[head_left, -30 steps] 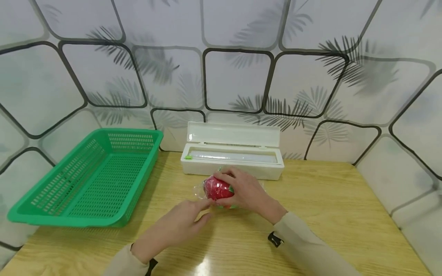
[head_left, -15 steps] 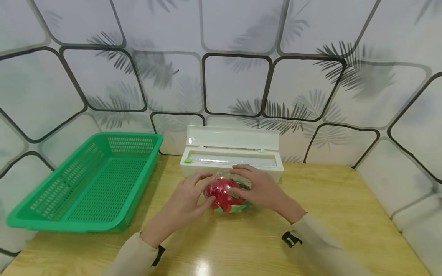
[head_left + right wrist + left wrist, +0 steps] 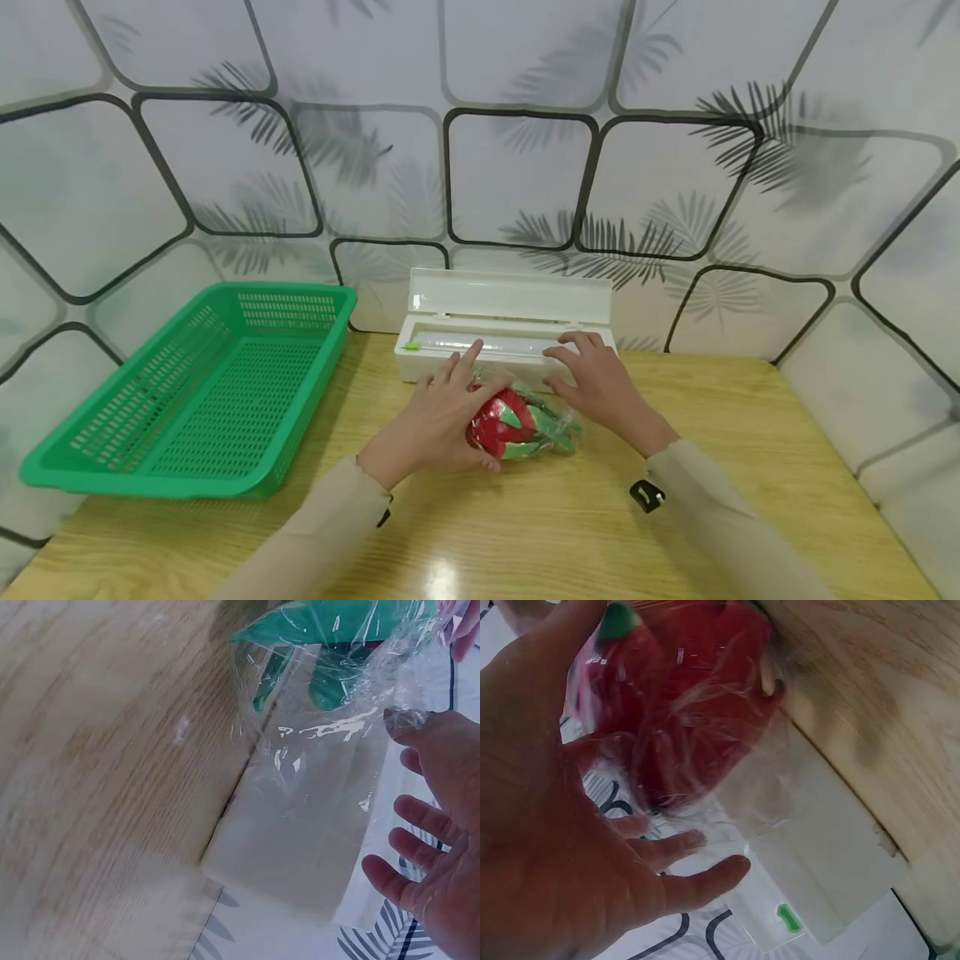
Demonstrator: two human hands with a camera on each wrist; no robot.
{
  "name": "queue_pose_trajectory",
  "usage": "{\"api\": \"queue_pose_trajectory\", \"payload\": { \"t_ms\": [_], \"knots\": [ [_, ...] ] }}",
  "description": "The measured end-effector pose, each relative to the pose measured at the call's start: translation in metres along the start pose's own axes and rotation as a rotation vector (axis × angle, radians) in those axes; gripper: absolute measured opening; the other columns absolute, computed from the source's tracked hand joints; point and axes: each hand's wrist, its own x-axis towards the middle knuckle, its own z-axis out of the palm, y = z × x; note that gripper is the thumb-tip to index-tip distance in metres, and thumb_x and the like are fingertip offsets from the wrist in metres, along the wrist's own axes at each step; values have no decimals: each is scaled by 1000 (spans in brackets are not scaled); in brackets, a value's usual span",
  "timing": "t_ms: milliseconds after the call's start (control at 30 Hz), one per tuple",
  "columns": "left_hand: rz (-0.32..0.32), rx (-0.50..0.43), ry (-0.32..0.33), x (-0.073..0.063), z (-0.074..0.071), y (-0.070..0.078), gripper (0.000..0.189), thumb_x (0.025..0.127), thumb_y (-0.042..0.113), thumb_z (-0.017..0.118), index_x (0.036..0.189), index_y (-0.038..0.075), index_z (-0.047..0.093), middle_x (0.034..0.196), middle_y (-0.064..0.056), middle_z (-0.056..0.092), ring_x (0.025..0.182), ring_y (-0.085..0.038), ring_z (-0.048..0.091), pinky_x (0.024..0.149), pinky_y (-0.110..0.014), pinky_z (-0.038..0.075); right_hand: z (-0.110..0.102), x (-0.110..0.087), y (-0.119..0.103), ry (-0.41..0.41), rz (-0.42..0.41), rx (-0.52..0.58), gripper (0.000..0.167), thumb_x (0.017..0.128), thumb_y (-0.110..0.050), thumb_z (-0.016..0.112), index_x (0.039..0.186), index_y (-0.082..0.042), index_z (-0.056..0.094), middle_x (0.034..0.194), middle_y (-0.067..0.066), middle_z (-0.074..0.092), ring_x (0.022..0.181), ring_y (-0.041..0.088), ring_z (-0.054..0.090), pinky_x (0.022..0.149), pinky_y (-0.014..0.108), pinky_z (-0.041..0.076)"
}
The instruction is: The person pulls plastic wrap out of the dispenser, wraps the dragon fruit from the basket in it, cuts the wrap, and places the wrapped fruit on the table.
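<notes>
A red dragon fruit with green scales lies on the table, loosely wrapped in clear cling film. My left hand holds its left side between thumb and index finger; the other fingers spread out past it. In the left wrist view the film lies creased over the red skin. My right hand is at the fruit's right end, fingers loosely bent. The right wrist view shows its thumb at the film's edge and the other fingers apart from the fruit.
Just behind the fruit stands a white cling film box, lid raised, with a film roll and a green slider. A green plastic basket sits at the left. A patterned wall closes off the back.
The fruit has turned, so its green-scaled end now points right. My left hand has moved right and around its side; my right hand has let go and drawn back to the right.
</notes>
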Motion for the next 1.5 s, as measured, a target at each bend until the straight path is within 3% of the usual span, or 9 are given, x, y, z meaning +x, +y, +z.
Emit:
{"api": "queue_pose_trajectory", "payload": {
  "t_ms": [233, 400, 500, 667, 833, 1033, 1233, 1367, 1500],
  "knots": [
    [-8, -49, -64, 6, 4, 0, 116, 62, 64, 91, 156, 28, 34, 169, -24, 11, 127, -50, 56, 92, -59, 57, -3, 4, 2, 78, 31, 87, 11, 89, -10, 79, 88, -9, 68, 107, 15, 67, 99, 39, 62, 75, 51, 55],
    [-11, 6, -79, 9, 6, 1, 125, 57, 67, 92, 159, 25, 32, 161, -25, 27, 123, -44, 61, 89, -51, 60, -15, 3, -4, -47, 90, 243, 5, 98, -11, 67, 95, -8, 64, 93, 7, 71, 82, 24, 65, 70, 40, 53],
    [-4, 26, -61, 11, 8, 1, 118, 63, 63, 91, 158, 23, 34, 153, -23, 39, 118, -39, 63, 88, -47, 61, -21, 2, -10, -109, 125, 309, 5, 101, -11, 63, 96, -9, 62, 85, 6, 72, 69, 14, 62, 65, 33, 49],
    [-3, 37, -24, 14, 10, -3, 104, 70, 53, 89, 154, 20, 39, 142, -24, 50, 109, -34, 67, 87, -43, 61, -28, 2, -27, -114, 110, 406, 9, 101, -5, 60, 92, -8, 61, 77, 8, 68, 61, 7, 50, 61, 26, 44],
    [12, -9, -30, 16, 8, -5, 105, 68, 49, 91, 153, 14, 41, 135, -25, 56, 110, -33, 67, 91, -43, 60, -31, -2, -42, -86, 95, 409, 10, 100, -3, 62, 91, -8, 63, 76, 5, 66, 64, 5, 48, 62, 24, 43],
    [67, -16, -16, 18, 3, -6, 88, 68, 43, 90, 140, 10, 51, 111, -11, 69, 98, -24, 69, 84, -35, 61, -25, -14, -55, -42, 32, 455, 10, 94, 1, 69, 89, -7, 67, 82, 3, 70, 73, 9, 62, 65, 25, 53],
    [33, -95, -126, 21, -4, -6, 71, 71, 48, 87, 126, 13, 60, 102, 1, 71, 89, -11, 67, 78, -27, 58, -21, -28, -60, -39, 6, 438, 9, 90, -2, 74, 91, -9, 69, 86, 0, 68, 78, 9, 63, 68, 29, 56],
    [-36, -167, -189, 22, -6, -6, 86, 73, 56, 85, 138, 10, 53, 115, -1, 70, 98, -12, 66, 86, -29, 57, -19, -35, -60, -61, -3, 419, 11, 90, -5, 76, 100, -7, 72, 95, 2, 70, 84, 12, 67, 73, 30, 58],
    [-99, -196, -249, 23, -9, -9, 113, 73, 60, 84, 158, 10, 30, 134, -7, 63, 116, -21, 63, 99, -38, 54, -21, -42, -58, -123, -17, 414, 25, 91, -11, 77, 114, -4, 73, 112, 5, 71, 100, 19, 71, 85, 35, 60]
  ]
}}
